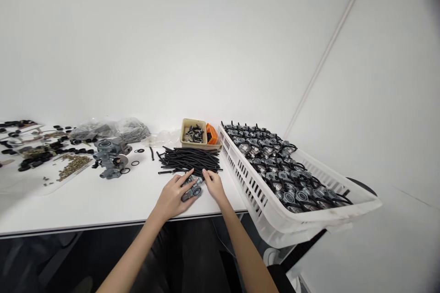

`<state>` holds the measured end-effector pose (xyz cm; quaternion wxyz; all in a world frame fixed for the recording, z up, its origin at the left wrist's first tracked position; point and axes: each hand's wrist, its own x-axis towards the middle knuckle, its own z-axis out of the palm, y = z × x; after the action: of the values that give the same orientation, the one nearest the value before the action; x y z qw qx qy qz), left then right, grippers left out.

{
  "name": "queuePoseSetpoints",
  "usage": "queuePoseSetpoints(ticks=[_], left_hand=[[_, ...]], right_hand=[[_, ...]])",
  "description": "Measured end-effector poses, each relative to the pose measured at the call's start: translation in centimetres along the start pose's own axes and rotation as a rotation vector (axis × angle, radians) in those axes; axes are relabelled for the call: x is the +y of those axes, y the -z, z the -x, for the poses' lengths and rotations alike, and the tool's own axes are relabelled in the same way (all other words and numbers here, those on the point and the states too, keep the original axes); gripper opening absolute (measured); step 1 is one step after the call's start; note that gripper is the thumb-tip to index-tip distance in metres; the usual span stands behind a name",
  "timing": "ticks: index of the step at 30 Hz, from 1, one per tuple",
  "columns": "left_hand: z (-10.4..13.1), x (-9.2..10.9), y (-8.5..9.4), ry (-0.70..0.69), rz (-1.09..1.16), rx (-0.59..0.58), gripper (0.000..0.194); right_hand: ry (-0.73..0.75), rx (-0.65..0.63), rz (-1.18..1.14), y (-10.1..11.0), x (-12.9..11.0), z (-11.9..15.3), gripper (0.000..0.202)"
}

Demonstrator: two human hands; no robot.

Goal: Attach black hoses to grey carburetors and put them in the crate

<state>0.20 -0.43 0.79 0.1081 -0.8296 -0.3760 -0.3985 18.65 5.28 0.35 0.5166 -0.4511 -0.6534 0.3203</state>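
Head view: the grey metal part (196,191) lies near the front edge of the white surface (137,206). The left grip (178,194) closes around its left side; the right grip (212,184) touches its upper right, and whether it pinches anything cannot be told. Just behind the part, a pile of black tubes (187,159) stands between it and a cream bin (193,145) beside an orange basket (212,133). Right of the part, a white crate (278,222) walls off that side, filled with similar assemblies (270,162). Well left of it are stacked metal bodies (110,158), then brass pieces (74,167).

one white crate (278,224) and one orange basket (212,133) are here.
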Motion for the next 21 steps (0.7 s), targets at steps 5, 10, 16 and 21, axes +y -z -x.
queuePoseSetpoints(ticks=[5, 10, 16, 21], left_hand=[[0.0, -0.1, 0.1, 0.059, 0.024, -0.001, 0.046], [0.2, -0.2, 0.1, 0.07, 0.05, 0.01, 0.044], [0.3, -0.4, 0.1, 0.052, 0.068, -0.001, 0.047], [0.3, -0.6, 0.2, 0.072, 0.153, -0.005, 0.049]], right_hand=[[-0.126, -0.059, -0.334, 0.9, -0.3, 0.6, 0.034], [-0.124, -0.126, -0.35, 0.8, -0.2, 0.6, 0.025], [-0.069, -0.075, -0.354, 0.3, 0.7, 0.3, 0.023], [-0.077, -0.055, -0.366, 0.2, 0.4, 0.2, 0.025]])
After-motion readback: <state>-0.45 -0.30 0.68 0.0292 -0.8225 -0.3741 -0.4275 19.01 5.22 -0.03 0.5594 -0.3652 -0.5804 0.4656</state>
